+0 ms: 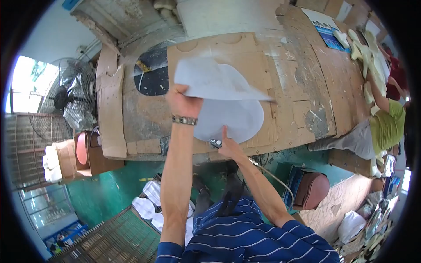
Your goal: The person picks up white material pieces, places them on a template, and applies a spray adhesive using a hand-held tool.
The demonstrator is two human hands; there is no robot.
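My left hand (186, 103) is closed on the near edge of a white sheet piece (210, 79), blurred by motion, which tilts up off the table. Under it lies a second white rounded piece (245, 120), flat on brown cardboard (258, 61). My right hand (229, 144) rests at that lower piece's near edge, its index finger stretched out onto the surface. The other fingers are curled round a small metal tool (215, 143) that looks like a spray gun; most of it is hidden by the hand.
A thin hose (280, 183) hangs below my right forearm. The worktable (298, 87) carries a dark patch (151, 81) with a yellow-handled tool (143, 66). A fan (66, 96) stands left, a brown cushioned stool (312, 190) right. Another person in green (390, 125) works at the right.
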